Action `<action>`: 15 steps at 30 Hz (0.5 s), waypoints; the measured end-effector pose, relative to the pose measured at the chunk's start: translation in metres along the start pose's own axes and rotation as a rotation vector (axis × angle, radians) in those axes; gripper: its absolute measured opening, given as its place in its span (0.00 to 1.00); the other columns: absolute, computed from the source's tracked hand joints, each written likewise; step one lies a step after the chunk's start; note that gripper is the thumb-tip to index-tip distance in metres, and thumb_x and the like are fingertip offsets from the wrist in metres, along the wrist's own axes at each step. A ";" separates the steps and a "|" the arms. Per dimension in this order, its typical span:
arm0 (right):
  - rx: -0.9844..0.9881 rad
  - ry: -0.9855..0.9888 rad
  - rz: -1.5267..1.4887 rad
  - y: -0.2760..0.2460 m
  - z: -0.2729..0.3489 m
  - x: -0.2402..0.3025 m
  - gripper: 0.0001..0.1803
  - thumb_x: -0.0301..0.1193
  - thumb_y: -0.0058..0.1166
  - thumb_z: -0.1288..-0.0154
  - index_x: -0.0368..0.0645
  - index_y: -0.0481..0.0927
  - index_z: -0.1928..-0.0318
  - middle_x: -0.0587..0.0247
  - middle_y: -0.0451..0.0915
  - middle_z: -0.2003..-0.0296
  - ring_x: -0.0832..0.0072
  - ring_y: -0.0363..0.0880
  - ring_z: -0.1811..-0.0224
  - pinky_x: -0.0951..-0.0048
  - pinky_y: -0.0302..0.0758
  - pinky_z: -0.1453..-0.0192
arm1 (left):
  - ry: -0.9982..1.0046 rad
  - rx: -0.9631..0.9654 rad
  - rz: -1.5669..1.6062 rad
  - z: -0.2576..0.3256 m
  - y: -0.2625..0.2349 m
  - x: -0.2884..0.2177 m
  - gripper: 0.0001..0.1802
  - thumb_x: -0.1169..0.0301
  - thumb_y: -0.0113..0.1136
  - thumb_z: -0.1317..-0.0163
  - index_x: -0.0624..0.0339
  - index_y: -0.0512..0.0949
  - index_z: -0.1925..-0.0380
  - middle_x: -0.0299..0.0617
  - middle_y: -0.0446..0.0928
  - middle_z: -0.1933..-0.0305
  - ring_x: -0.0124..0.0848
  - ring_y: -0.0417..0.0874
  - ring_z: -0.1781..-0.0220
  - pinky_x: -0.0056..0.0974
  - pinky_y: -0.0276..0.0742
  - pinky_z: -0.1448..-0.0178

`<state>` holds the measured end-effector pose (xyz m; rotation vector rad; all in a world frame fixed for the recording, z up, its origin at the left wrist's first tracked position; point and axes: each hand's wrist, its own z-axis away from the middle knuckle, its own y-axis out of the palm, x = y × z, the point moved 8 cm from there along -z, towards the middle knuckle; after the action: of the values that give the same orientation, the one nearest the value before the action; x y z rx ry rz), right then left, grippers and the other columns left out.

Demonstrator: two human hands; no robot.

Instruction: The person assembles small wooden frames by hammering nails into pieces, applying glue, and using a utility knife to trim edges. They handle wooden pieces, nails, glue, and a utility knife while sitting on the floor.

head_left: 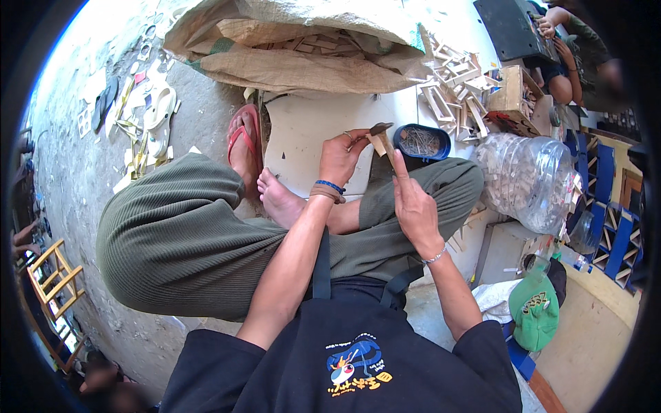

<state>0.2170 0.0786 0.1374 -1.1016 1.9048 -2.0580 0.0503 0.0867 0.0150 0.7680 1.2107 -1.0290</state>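
My right hand (417, 212) is closed round the wooden handle of a hammer (381, 128), index finger laid along it. The hammer's dark metal head is at my left fingertips. My left hand (339, 164) has its fingers pinched together around a small pale wooden piece (376, 144), partly covered by the fingers and the hammer. Whether a nail is also between those fingertips is too small to tell. Just right of the hammer head, a dark blue oval tub (445, 146) holds many loose nails (418, 141).
Ahead lies a large woven sack (303, 81) of wooden pieces. Narrow wooden frames (454, 89) are heaped beyond the tub. To the right stand a wooden box (508, 103), a clear plastic jar (527, 180) and a green cap (535, 313). Another person (585, 51) sits at the far right.
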 end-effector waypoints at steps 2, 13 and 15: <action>0.004 -0.006 0.014 0.003 0.000 0.000 0.39 0.25 0.54 0.25 0.57 0.57 0.19 0.52 0.76 0.72 0.52 0.77 0.77 0.52 0.76 0.71 | 0.020 -0.008 -0.036 -0.001 0.000 -0.002 0.13 0.75 0.64 0.30 0.59 0.87 0.48 0.46 0.90 0.59 0.24 0.88 0.58 0.32 0.82 0.53; 0.043 0.000 0.019 0.013 0.008 -0.004 0.41 0.22 0.54 0.27 0.57 0.55 0.18 0.52 0.77 0.70 0.51 0.78 0.75 0.52 0.76 0.71 | 0.069 -0.033 -0.086 -0.001 0.000 -0.002 0.11 0.72 0.64 0.31 0.59 0.88 0.51 0.52 0.88 0.61 0.35 0.89 0.64 0.37 0.82 0.57; -0.074 -0.021 -0.066 0.002 0.008 -0.002 0.42 0.22 0.54 0.27 0.56 0.55 0.18 0.51 0.78 0.70 0.51 0.79 0.75 0.52 0.76 0.70 | 0.108 -0.035 -0.048 0.001 0.000 -0.004 0.11 0.73 0.64 0.31 0.58 0.88 0.51 0.52 0.88 0.61 0.36 0.89 0.64 0.37 0.82 0.57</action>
<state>0.2223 0.0722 0.1344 -1.2127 1.9752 -2.0160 0.0503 0.0861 0.0192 0.7783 1.3421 -1.0133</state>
